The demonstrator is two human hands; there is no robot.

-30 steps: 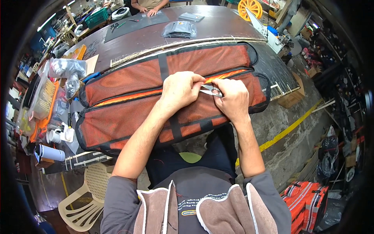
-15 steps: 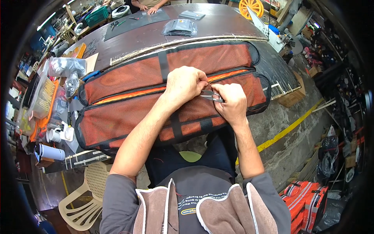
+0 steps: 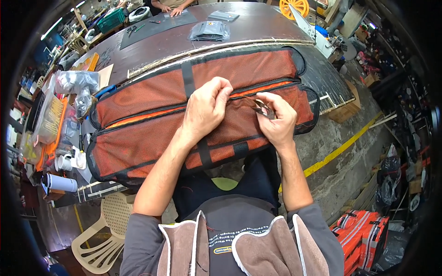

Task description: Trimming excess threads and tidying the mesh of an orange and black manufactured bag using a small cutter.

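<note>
- The bag (image 3: 152, 119), long, orange mesh with black trim, lies across the table (image 3: 258, 27) at its near edge, overhanging toward the person's lap.
- The left hand (image 3: 205, 110) sits on the bag's middle, fingers curled and pinched down at the orange zip line (image 3: 138, 118), right by the black strap (image 3: 188, 78) that crosses the bag.
- The right hand (image 3: 276, 122) rests on the bag just right of the left one, closed around small snips (image 3: 261, 108); their tip points toward the left fingers at the zip line.
- The two hands are near each other but apart, both over the seam between the bag's upper and lower panels.
- At the table's left edge stands a clear plastic box (image 3: 43, 119) with an orange rim; long pale pieces fill it, what they are I cannot tell.
- Just beyond it lie clear plastic pouches (image 3: 76, 83), contents too blurred to tell.
- Toward the far edge lies a stack of flat grey packets (image 3: 211, 31).
- At the far left corner stands a green crate (image 3: 110, 19), contents not clear.
- Another person's hands (image 3: 172, 10) rest at the far edge.
- A beige plastic chair (image 3: 108, 230) stands below the near left corner.
</note>
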